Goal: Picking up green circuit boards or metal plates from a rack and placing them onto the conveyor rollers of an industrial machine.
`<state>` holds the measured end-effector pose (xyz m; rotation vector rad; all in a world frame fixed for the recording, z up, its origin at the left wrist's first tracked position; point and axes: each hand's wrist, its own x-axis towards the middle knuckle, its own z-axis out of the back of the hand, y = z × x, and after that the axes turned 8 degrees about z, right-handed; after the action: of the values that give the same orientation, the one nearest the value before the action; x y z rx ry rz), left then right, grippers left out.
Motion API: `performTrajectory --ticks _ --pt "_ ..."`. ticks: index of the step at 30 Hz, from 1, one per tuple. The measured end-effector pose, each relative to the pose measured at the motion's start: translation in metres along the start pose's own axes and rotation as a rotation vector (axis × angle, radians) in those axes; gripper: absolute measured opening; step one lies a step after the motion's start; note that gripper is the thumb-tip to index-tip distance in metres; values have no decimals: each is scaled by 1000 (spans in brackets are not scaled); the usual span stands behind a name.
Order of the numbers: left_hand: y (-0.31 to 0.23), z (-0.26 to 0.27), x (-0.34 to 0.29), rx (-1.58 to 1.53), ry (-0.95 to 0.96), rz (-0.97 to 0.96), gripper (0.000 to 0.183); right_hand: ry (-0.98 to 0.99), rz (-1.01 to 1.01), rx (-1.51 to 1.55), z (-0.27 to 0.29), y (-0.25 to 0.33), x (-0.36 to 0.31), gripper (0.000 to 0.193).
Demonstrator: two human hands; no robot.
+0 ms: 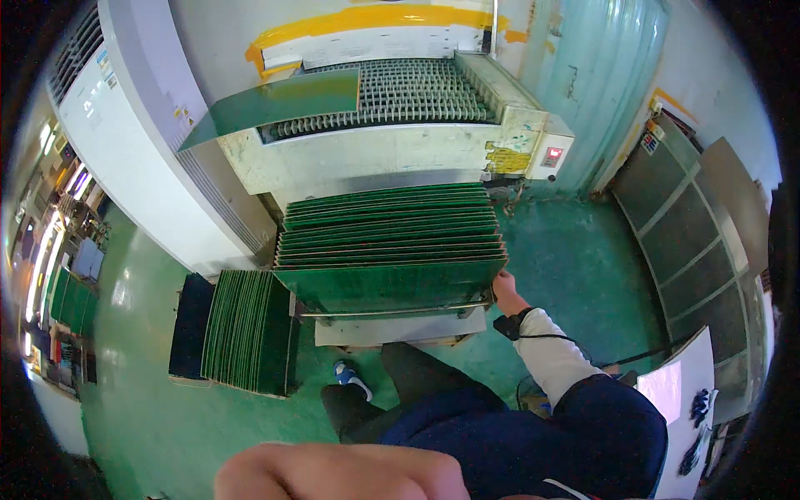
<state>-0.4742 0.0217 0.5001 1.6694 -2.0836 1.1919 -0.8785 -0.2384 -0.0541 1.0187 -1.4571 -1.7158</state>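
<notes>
Nearest, our left hand (342, 473) crosses the lower edge, fingers hidden; we cannot tell whether it is open. Beyond, our right hand (504, 287) curls at the right edge of the upright, rectangular green panels (387, 285), its grip unclear to us. Farther, one glossy green sheet (292, 104) partly covers a pale boxy machine's grey roller bed (417, 87).
</notes>
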Motion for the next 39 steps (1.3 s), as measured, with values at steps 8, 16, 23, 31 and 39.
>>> performTrajectory --ticks 8,16,23,31,39 --pt "13 1 15 117 55 -144 30 -48 39 10 -30 11 -13 11" --pt "-13 -13 -9 85 -174 77 24 -14 79 164 2 -14 7 21" --pt "4 9 -5 42 -40 -24 20 -5 50 191 -25 27 -25 16" --pt "-7 22 -7 27 83 -10 19 29 150 200 -12 0 -11 20" --pt "-21 -3 -11 91 -94 97 20 -93 157 112 6 -22 4 19"
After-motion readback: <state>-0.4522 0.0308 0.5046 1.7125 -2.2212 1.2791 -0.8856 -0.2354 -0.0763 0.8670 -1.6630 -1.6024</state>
